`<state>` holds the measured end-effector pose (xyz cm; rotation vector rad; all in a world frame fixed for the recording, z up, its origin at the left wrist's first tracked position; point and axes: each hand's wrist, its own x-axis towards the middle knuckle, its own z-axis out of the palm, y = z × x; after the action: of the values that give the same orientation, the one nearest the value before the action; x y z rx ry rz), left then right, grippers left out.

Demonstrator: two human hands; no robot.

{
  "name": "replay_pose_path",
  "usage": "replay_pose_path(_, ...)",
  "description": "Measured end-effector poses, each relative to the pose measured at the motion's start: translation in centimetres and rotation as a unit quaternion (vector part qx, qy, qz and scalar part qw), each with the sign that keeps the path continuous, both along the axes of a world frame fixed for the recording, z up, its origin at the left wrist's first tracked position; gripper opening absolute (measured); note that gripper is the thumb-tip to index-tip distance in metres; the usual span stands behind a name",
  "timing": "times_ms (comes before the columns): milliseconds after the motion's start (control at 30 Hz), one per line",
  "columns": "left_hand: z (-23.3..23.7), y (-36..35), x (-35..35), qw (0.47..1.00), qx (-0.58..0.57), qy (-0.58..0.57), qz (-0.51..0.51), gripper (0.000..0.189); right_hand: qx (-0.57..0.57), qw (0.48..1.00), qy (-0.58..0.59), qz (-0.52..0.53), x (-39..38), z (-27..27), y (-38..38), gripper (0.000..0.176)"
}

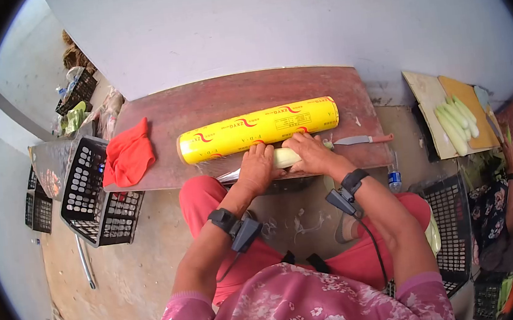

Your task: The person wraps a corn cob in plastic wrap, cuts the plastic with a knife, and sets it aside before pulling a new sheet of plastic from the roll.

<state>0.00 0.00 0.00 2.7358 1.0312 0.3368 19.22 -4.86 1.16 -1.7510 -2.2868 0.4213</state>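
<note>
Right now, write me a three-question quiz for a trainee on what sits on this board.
1. True or false: the red cloth lies to the right of the yellow film roll.
2. What lies on the board just right of the right hand? A) scissors B) a knife C) a spoon
3. Fill in: both hands hold a pale green ____ in front of the roll.
Key: 1 false; 2 B, the knife; 3 vegetable, with the left hand beside the right.
</note>
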Motion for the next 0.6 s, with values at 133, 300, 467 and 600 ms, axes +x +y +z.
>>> replay_pose_path(133, 0.2, -1.4, -0.9, 0.999, -0.038, 0.012, -0.013, 0.057, -0.035, 0.999, 0.004, 0.015, -0.5, 0.7, -1.4, 0.051)
replay_pose_path(300, 0.8, -0.3, -0.5, 0.998, -0.055, 0.007, -0.003, 0.058, 0.005, 0.998, -0.054, 0.021, 0.1, 0.7, -0.6, 0.049)
replay_pose_path(467, 1.4, 0.2, -0.9, 0.996, -0.076, 0.041, 0.006, 0.060, 0.008, 0.990, -0.140, 0.033, 1.3, 1.1, -0.7, 0.048)
replay_pose_path(600, 0.6, 0.6, -1.2, 0.998, -0.055, 0.022, -0.005, 0.057, 0.001, 0.980, -0.201, 0.009, 3.6, 1.9, -1.4, 0.044)
